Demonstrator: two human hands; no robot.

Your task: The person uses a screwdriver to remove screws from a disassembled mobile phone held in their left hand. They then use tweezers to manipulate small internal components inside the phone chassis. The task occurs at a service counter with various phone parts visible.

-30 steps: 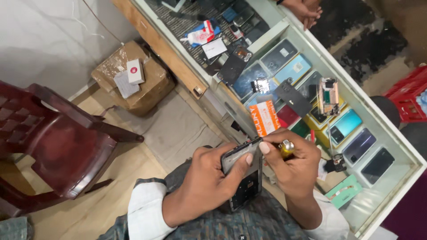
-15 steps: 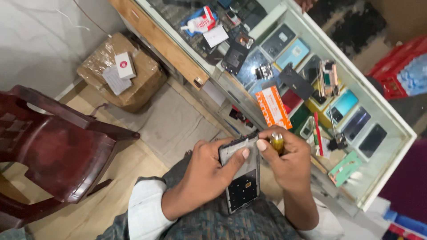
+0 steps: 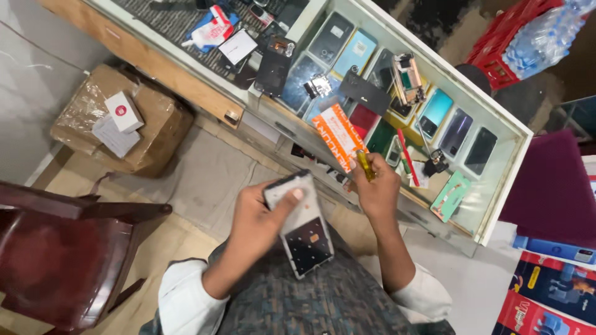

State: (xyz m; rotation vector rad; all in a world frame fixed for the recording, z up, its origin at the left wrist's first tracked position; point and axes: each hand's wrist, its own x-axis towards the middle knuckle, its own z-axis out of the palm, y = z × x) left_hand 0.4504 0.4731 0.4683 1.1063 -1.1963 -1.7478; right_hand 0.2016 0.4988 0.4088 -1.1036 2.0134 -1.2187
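Note:
My left hand [image 3: 257, 220] grips an opened phone [image 3: 302, 226] over my lap, thumb pressed on its upper grey part; the lower half shows a dark inner plate. My right hand [image 3: 375, 189] is closed around a screwdriver with a yellow handle [image 3: 365, 165], held just right of the phone's top and apart from it. Both hands hover in front of a glass-topped counter [image 3: 496, 205].
The counter holds several phones [image 3: 434, 111], an orange packet [image 3: 338, 136] and loose parts. A taped cardboard box [image 3: 127, 121] with small white boxes sits on the floor at left. A dark red wooden chair [image 3: 62, 248] stands lower left. A red crate of bottles [image 3: 528, 43] is upper right.
My right hand has drawn away from the phone's top edge, to the right, with the screwdriver. The view has shifted, so the counter sits higher in frame.

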